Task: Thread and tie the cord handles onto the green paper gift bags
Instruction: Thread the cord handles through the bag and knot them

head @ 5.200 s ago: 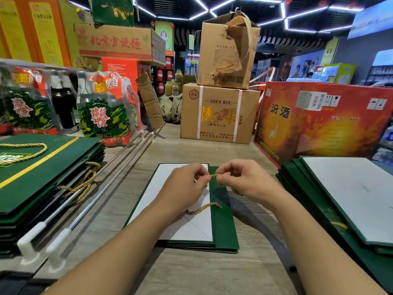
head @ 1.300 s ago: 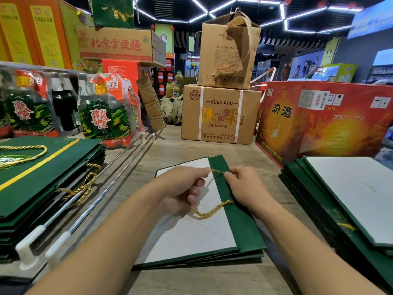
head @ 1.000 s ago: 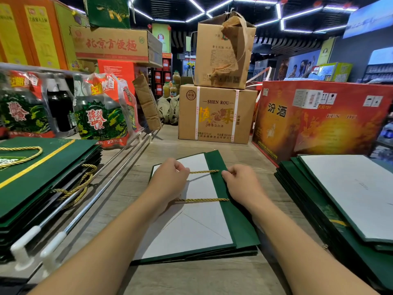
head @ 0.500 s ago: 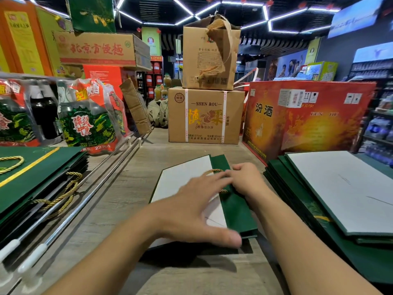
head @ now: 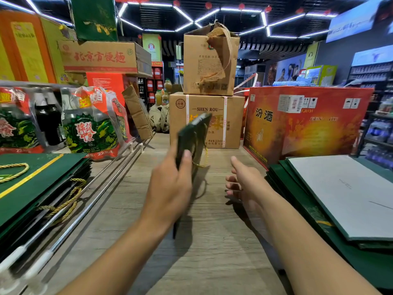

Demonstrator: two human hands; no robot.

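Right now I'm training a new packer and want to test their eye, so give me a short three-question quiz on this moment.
1. True or false: the bag lies flat.
2. Which hand holds it? A left, B right, C both.
3. Fill in: the cord hanging from it is ____ in colour.

Key
1. False: it is raised on edge.
2. A: the left hand holds it, and the right hand is empty.
3. Gold.
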